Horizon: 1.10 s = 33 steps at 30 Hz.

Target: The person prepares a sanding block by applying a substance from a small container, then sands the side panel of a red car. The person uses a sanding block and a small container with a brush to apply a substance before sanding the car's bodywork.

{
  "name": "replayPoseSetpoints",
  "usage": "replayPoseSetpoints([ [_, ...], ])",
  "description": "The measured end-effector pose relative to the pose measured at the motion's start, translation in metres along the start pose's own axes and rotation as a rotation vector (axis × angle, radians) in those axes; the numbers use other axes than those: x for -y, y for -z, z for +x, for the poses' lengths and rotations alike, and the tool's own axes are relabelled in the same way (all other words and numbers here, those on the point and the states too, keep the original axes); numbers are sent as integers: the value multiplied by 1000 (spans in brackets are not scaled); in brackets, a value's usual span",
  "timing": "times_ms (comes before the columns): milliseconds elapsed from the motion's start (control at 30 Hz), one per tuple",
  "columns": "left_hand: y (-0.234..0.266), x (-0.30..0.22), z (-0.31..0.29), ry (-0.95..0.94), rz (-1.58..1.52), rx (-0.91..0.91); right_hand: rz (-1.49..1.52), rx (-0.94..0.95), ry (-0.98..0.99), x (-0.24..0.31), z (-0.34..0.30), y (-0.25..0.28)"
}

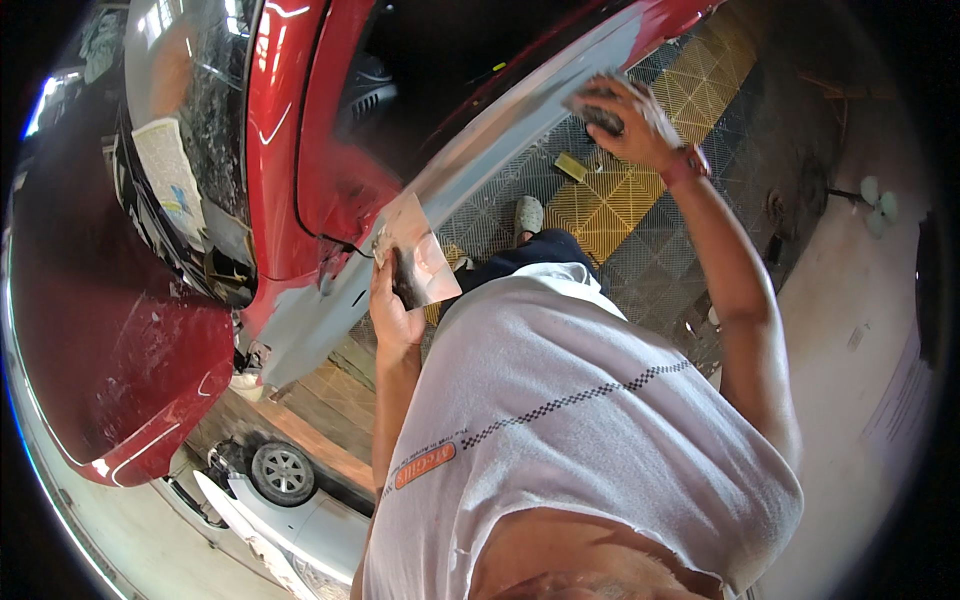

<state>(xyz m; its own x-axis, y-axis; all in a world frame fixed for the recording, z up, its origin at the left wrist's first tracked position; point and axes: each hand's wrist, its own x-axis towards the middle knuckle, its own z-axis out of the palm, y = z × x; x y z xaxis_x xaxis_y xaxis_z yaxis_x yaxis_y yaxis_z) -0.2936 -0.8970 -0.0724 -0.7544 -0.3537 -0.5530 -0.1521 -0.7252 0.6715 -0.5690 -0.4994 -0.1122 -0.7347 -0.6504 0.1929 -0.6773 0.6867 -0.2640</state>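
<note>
A red car stands before me, its side panel [330,310] coated in patchy grey. My left hand [393,305], close beside that panel, is closed on the edge of a flat, shiny rectangular plate [430,262]; a pale smear lies near the plate's far corner. Farther up and to the right, my right hand [637,125] is curled round a small dark block [603,120] at the outer edge of the grey strip. Whether the block touches the strip I cannot tell, and its exact kind is unclear. A red band circles my right wrist.
On the grey and yellow grid-tile floor [600,215] lies a yellow-green block [571,167], close to my shoe [529,214]. The red car's open door area is dark inside. Another car, white [300,515], stands lower left. A fan [878,206] is at the far right.
</note>
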Motion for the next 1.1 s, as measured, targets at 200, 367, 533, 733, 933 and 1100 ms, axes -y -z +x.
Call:
replayPoseSetpoints([
  [200,20,-6,-20,-7,-39,-22,1542,-147,-777,134,-58,6],
  [367,17,-19,-35,-117,352,84,1426,-3,-618,220,-50,31],
  [533,-6,-48,-65,-228,700,229,243,36,-9,324,-11,49],
  [733,60,-39,-63,-373,268,28,130,195,183,396,-56,27],
  [933,106,-35,-72,-165,43,65,439,187,247,451,-71,63],
  [1100,107,-22,-99,-46,-95,165,371,-6,207,444,-99,12],
])
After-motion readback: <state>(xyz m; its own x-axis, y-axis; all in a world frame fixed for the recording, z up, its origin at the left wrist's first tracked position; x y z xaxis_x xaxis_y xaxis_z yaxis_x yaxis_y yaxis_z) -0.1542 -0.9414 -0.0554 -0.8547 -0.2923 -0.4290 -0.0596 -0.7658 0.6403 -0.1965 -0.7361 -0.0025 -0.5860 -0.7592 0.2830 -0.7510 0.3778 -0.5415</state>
